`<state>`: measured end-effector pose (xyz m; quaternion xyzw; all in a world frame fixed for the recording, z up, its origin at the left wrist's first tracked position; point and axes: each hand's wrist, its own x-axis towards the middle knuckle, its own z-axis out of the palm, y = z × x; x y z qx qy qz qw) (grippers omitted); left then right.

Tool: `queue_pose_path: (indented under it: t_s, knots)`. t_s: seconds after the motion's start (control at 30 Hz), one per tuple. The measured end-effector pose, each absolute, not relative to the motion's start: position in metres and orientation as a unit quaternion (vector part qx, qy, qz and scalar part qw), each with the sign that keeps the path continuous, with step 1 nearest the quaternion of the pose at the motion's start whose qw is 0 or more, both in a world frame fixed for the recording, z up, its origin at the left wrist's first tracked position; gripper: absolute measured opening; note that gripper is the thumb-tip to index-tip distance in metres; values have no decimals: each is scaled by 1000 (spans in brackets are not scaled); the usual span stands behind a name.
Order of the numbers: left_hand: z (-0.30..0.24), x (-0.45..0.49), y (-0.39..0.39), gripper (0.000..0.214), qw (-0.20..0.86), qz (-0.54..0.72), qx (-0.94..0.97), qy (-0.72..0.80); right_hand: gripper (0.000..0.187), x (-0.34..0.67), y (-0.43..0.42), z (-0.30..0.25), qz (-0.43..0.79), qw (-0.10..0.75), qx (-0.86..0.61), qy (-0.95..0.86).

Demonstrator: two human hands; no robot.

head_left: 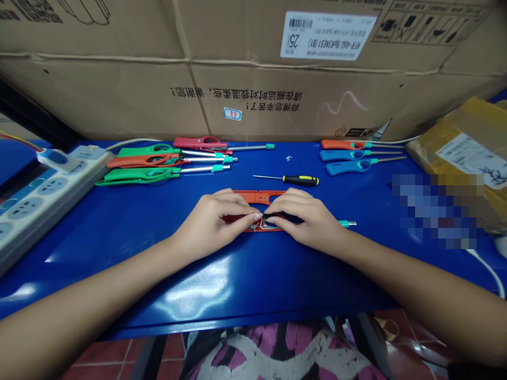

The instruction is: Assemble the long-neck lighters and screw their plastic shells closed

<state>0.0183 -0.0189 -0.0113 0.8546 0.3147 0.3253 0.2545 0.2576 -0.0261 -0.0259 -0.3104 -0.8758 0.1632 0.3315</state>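
Note:
An orange stick lighter lies opened in two halves on the blue table. Its empty-looking half shell (257, 197) rests behind my fingers. The nearer half (259, 229) has thin white and green wires inside, and its green-tipped nozzle (348, 224) sticks out to the right. My left hand (216, 219) is closed around the left part of this nearer half, thumb and fingertips pinched near the wires. From the other side my right hand (307, 217) is closed on it too, its fingertips almost meeting the left ones. Whatever small part sits between the fingertips is hidden.
Behind my hands lies a black-and-yellow screwdriver (301, 180). Red, green and orange lighters (138, 176) lie back left, with orange and blue ones (346, 166) back right. A power strip (51, 184) stands left, a taped parcel (467, 158) right, and a large cardboard box (245, 74) behind.

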Motion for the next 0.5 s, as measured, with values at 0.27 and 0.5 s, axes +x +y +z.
queue_pose_path:
  t_s: [0.27,0.5]
  knots:
    - [-7,14,-21,35,153,240,901,328,16,260,-29,-30,128,321,-300,-889]
    - [-9,12,-19,20,167,191,922,293,19,263,-29,-27,87,269,-294,-913]
